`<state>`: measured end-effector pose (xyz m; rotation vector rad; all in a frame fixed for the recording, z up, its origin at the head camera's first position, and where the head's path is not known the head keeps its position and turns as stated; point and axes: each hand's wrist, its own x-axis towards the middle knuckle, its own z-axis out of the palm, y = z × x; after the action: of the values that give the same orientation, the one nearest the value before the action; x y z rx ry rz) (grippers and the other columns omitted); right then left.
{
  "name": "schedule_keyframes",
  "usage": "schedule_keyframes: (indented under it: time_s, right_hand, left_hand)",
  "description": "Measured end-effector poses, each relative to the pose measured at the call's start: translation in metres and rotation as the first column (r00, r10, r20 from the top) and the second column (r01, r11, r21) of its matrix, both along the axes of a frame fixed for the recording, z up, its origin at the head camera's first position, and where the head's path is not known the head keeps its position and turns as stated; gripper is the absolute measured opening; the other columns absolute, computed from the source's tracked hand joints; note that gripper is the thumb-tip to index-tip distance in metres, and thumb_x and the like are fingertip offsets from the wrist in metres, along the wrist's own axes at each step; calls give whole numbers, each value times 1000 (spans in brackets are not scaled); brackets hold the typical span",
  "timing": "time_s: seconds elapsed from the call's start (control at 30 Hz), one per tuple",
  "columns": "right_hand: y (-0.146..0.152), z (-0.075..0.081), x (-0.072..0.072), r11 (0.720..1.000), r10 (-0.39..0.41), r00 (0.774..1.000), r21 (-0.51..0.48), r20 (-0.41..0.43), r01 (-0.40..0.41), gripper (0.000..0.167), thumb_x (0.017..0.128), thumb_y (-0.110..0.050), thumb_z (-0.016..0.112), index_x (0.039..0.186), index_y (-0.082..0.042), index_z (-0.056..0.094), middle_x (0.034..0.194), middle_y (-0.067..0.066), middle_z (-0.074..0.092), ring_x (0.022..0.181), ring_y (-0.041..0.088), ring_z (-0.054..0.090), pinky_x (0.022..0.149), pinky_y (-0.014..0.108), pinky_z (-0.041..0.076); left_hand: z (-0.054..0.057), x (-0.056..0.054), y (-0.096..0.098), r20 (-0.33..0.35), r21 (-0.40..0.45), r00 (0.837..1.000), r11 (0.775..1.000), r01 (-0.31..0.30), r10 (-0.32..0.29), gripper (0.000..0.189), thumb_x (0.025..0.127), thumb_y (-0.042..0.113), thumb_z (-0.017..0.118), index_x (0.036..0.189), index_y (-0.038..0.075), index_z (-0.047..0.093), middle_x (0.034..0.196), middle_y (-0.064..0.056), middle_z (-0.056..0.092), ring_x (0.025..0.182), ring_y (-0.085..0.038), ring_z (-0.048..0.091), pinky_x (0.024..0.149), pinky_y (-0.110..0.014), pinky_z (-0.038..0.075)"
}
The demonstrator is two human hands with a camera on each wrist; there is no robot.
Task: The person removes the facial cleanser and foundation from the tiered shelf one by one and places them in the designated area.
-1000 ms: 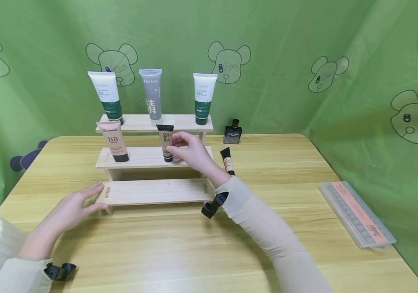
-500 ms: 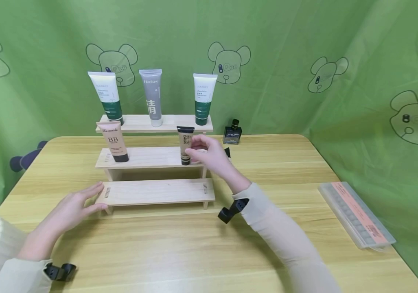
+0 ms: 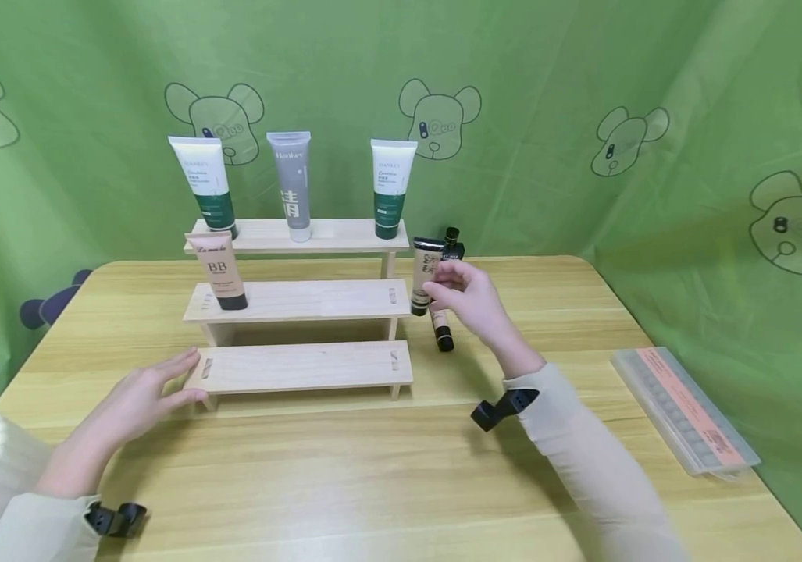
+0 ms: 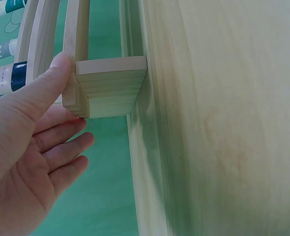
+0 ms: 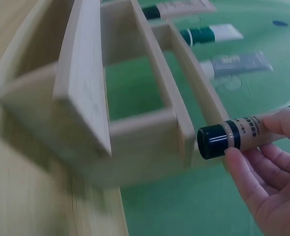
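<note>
My right hand (image 3: 476, 306) pinches a small brown-gold cosmetic tube (image 3: 422, 275), black at both ends, just right of the wooden display rack's middle tier (image 3: 309, 300). In the right wrist view, thumb and fingers hold this tube with its black cap (image 5: 214, 142) pointing towards the rack. My left hand (image 3: 135, 400) grips the left end of the lowest tier (image 3: 302, 368), thumb at the front and fingers further back. A pink BB cream tube (image 3: 218, 273) stands on the middle tier. Two white-green tubes (image 3: 391, 187) and a grey tube (image 3: 291, 187) stand on top.
Partly hidden behind my right hand, another small tube (image 3: 444, 332) lies on the table. A dark perfume bottle (image 3: 453, 250) stands behind it. A clear flat case (image 3: 685, 410) lies at the right, and a white ribbed container (image 3: 0, 460) is at the lower left.
My right hand has carried the small brown tube rightward from over the middle tier to beyond the rack's right end. My left hand stays at the rack.
</note>
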<state>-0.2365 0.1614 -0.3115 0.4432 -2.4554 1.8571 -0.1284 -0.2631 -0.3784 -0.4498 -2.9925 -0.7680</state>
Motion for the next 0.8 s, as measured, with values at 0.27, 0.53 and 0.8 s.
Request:
schedule_keyframes:
  time_s: [0.27,0.53,0.8]
  right_hand:
    - [43,-18,-9,995,-94,995,17,25,93,34,88,-5,61,113,15,48,104,23,55,82,13,59,69,31,56]
    - [78,-47,-25,978,-189,977,112,95,178,38,90,-11,60,117,14,49,108,27,56,79,10,58,74,37,55]
    - [96,-68,-39,961,-244,949,182,198,209,45,91,-18,59,122,12,48,111,27,55,82,16,60,82,39,52]
  left_hand:
    - [0,0,0,-3,0,1000,1000,-1,1,67,87,37,62,131,-8,42,135,-27,37,116,-51,38,95,-61,30]
    - [0,-1,0,9,-5,1000,1000,4,-4,68,87,39,61,132,-9,41,136,-27,36,117,-51,37,95,-62,29]
    - [0,0,0,9,-9,1000,1000,0,0,67,87,37,62,132,-8,41,135,-27,37,117,-51,38,96,-61,30]
